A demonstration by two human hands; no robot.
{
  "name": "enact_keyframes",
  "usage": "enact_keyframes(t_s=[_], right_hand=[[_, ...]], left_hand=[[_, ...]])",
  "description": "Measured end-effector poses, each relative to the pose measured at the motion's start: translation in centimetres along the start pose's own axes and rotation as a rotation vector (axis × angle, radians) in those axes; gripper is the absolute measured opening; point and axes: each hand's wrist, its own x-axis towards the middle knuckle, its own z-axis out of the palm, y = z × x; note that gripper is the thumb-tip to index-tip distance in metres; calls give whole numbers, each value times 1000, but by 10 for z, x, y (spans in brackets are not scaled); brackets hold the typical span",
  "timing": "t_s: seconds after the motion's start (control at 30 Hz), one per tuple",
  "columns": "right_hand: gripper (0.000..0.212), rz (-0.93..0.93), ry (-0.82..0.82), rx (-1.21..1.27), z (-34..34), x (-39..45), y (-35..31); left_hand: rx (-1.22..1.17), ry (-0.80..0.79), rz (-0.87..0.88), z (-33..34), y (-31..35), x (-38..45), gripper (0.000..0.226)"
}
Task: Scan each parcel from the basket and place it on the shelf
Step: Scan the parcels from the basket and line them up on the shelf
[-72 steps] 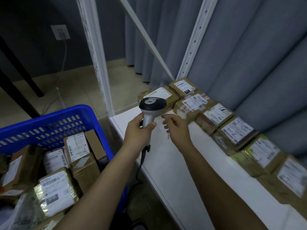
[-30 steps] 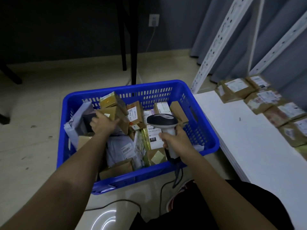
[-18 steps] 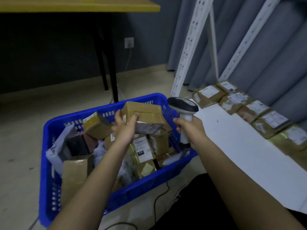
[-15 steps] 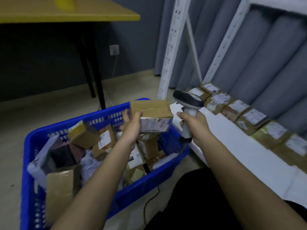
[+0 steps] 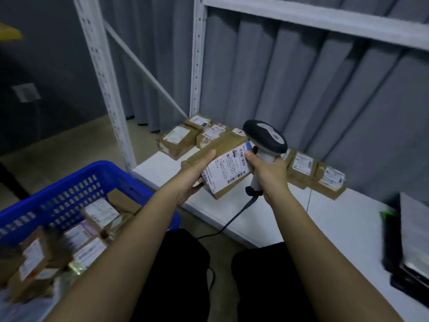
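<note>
My left hand (image 5: 193,174) holds a brown cardboard parcel (image 5: 226,167) from its left side, white label turned up towards me, above the front edge of the white shelf (image 5: 336,217). My right hand (image 5: 269,175) grips the handle of a grey and black barcode scanner (image 5: 264,140), whose head sits just above the parcel's right end; the index finger touches the label. The blue basket (image 5: 76,194) with several labelled parcels stands at the lower left.
A row of scanned parcels (image 5: 308,169) lines the shelf's back edge against the grey curtain. White shelf uprights (image 5: 104,82) rise left of centre. A dark device with a silvery bag (image 5: 413,242) lies on the shelf at right. The scanner cable (image 5: 228,224) hangs down.
My left hand has lifted the parcel out of the basket and carried it right, over the shelf edge, label now facing up. My right hand with the scanner moved along beside it.
</note>
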Motion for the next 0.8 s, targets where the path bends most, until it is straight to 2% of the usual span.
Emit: enact_keyframes(t_s=[0.07,0.2,0.27,0.33,0.4,0.53,0.63,0.7,0.8], right_hand=[[17,18,12,15,-8,9,5],[14,47,13,11,-10,25,24],[19,37,33,15,-8,32,37],[15,77,55,58,-5,38,48],[18,134,12,103,0,45,53],[41,237,-122,197,8,54,57],[41,202,-135,109,7,60,59],[39,175,-159,27,4,62,58],[27,166,-204,-132,-2,57,57]], left_hand=[[92,-28,53,7,-1,12,105],[294,-24,93,15,-4,29,59],[241,48,106,13,-10,43,49],[118,139,109,9,-14,60,50],[64,173,83,3,-18,73,52],[70,76,-14,-3,-28,79,57],[129,47,-54,-6,-31,80,56],[156,122,-27,-10,-33,83,54],[139,265,17,-20,-39,89,65]])
